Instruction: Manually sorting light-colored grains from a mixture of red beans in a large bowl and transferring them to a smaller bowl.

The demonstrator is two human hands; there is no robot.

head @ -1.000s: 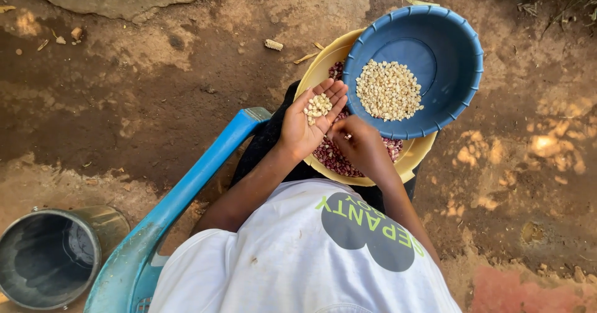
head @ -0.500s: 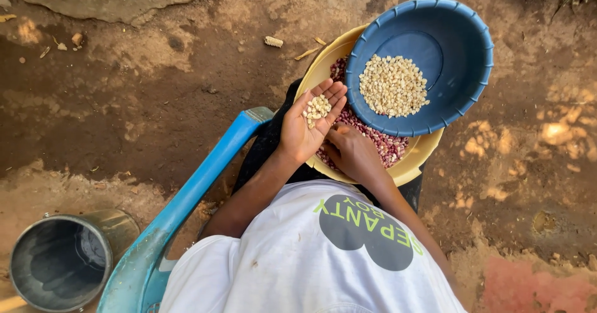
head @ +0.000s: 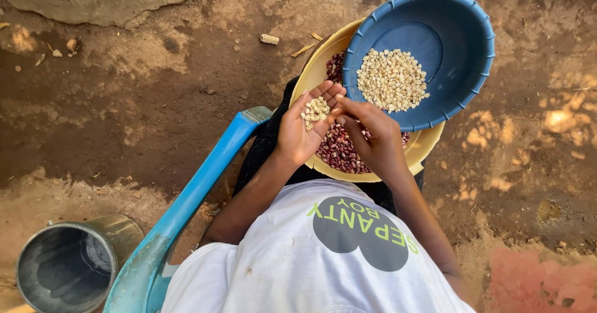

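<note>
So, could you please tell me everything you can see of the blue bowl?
The blue bowl is round and looks like plastic, with a ribbed, scalloped wall and a flat bottom. It sits tilted on the far edge of the yellow basin, covering part of it. A loose heap of pale kernels lies in its bottom. The right hand is just beside its near rim; whether they touch is unclear.

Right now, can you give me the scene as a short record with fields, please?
left hand: open palm up, cupping pale kernels
right hand: fingertips at the kernels in the left palm
yellow bowl: on the lap, holding reddish beans
blue bowl: resting in the yellow bowl, holding pale kernels
blue chair: under the person
metal bucket: on the dirt ground, lower left
</note>
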